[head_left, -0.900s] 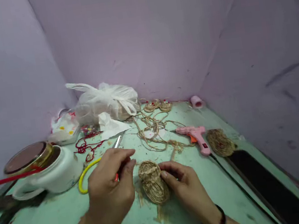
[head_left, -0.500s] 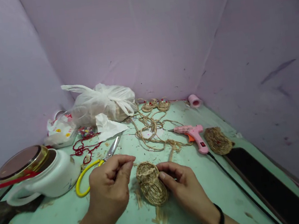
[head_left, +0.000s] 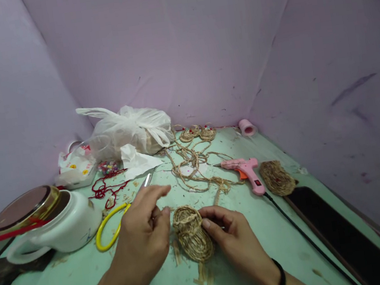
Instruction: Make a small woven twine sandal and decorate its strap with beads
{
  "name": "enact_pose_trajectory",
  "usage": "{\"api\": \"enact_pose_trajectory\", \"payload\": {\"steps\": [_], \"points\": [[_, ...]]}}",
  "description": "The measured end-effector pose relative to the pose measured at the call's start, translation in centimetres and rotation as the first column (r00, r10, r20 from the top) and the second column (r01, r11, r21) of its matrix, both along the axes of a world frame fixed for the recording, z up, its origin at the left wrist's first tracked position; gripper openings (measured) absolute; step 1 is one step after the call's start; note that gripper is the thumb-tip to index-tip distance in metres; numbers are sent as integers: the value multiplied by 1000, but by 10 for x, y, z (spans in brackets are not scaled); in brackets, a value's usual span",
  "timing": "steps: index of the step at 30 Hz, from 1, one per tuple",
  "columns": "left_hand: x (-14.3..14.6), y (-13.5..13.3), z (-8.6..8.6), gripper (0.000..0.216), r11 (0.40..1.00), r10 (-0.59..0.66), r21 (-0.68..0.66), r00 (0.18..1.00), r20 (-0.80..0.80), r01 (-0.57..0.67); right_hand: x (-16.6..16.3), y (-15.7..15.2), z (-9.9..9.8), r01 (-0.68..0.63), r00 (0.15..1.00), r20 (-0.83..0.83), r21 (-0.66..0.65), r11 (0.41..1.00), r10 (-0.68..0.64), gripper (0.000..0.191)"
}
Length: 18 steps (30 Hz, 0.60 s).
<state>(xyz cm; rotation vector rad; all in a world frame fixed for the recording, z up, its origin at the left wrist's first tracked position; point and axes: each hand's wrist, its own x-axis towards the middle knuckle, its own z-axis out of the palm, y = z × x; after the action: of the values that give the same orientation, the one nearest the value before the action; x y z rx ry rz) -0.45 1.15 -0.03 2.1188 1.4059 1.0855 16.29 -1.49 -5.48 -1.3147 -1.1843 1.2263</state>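
A small woven straw slipper (head_left: 194, 238) is held near the front of the table, its toe part toward me. My right hand (head_left: 229, 231) pinches its right edge between thumb and fingers. Just left of it, my left hand (head_left: 148, 226) hovers with thumb and forefinger parted and nothing visible between them; its other fingers are curled. Behind my left hand lie yellow-handled scissors (head_left: 108, 229), partly covered by it. A tangle of straw cord (head_left: 193, 165) spreads beyond the slipper.
A pink glue gun (head_left: 243, 168) lies to the right, its black cable running forward. Beside it are another woven piece (head_left: 278, 177) and a long dark slab (head_left: 336, 230). On the left stands a white mug (head_left: 77, 224); a white plastic bag (head_left: 131, 129) sits at the back.
My left thumb and forefinger have parted from a pinch, and that hand has shifted slightly left. My right hand and the slipper have stayed in place.
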Motion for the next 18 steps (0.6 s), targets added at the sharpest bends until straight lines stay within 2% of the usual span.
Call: {"api": "enact_pose_trajectory", "payload": {"steps": [2,8,12,14,18], "points": [[2,-3,0,15,1000,-13,-15,1000,-4,13,0,-1,1,5,1000,16,18,1000,-5,15],[13,-11,-7,22,954,-119,-282,992,-41,103,-1,-4,1,-18,997,77,96,995,11,15],[21,-13,-12,22,928,-42,-371,986,-161,-21,-2,-5,0,-22,992,126,132,991,5,17],[22,-14,-13,23,923,-16,-381,984,-178,-54,-3,-7,1,-33,989,150,150,988,10,17],[22,-13,-16,24,953,-53,-302,985,-165,1,-4,-9,2,-62,983,180,186,981,28,18]]}}
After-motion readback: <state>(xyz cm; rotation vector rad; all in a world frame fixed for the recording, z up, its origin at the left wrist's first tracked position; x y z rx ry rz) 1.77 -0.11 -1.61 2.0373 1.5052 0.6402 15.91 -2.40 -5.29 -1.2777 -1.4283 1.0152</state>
